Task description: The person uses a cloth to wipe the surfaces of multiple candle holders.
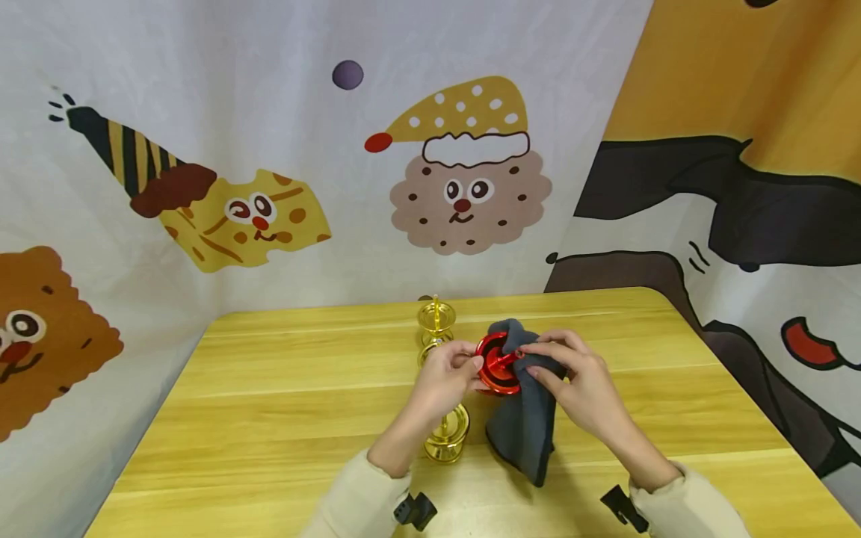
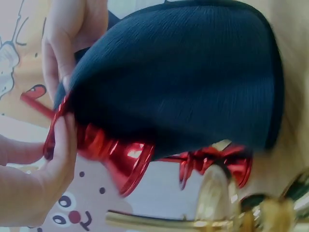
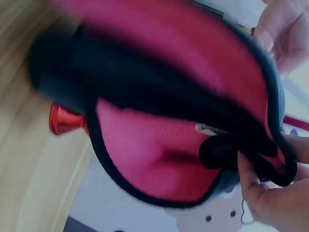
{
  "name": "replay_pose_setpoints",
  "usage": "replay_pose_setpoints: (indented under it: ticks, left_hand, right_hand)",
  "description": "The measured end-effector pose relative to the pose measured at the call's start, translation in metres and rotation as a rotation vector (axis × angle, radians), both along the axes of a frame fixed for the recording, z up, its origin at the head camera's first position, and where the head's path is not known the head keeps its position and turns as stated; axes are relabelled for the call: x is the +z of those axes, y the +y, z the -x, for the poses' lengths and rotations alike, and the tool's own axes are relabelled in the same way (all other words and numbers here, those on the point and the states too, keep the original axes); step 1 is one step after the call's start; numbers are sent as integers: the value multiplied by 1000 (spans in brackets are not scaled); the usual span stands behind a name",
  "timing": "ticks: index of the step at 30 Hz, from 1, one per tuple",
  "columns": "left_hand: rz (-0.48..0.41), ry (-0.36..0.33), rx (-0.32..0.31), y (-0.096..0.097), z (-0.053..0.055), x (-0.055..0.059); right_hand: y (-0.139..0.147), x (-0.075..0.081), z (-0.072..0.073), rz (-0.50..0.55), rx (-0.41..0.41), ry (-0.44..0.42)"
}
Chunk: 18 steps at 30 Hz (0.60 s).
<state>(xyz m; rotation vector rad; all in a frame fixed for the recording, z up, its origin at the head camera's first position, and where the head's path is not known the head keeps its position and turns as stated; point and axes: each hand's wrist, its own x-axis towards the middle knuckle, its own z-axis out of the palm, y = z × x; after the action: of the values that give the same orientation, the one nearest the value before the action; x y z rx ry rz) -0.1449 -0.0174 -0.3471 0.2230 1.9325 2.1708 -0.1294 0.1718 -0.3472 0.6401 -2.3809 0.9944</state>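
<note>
A shiny red metal candlestick (image 1: pixel 501 364), with a dish and a thin central stem, is in my left hand (image 1: pixel 444 377). Thumb and fingers pinch the rim of its dish, and its flared foot (image 2: pixel 128 166) shows in the left wrist view. My right hand (image 1: pixel 581 381) pinches a dark grey cloth (image 1: pixel 525 433) against the dish and stem. The cloth drapes down beside the candlestick; its pink underside (image 3: pixel 149 150) and black edging show in the right wrist view.
Gold candlesticks stand in a line on the wooden table (image 1: pixel 289 403): one at the back (image 1: pixel 437 320), one at the front (image 1: pixel 446 437), another partly behind my left hand. A second red candlestick (image 2: pixel 231 164) stands beyond the cloth. A printed curtain (image 1: pixel 269 112) hangs behind the table.
</note>
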Motion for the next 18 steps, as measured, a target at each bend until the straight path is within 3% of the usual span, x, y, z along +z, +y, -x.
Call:
replay_pose_setpoints:
  ticks: [3, 5, 13, 18]
  left_hand:
    - [-44, -23, 36, 1, -2, -3]
    - [-51, -38, 22, 0, -3, -3]
    - [46, -28, -117, -3, -2, 4]
    - [77, -14, -94, 1, -4, 3]
  right_hand:
    - [-4, -3, -5, 13, -48, -11]
    - [-5, -4, -7, 19, -61, -1]
    - [-1, 4, -3, 16, 66, 117]
    - [0, 8, 0, -30, 97, 110]
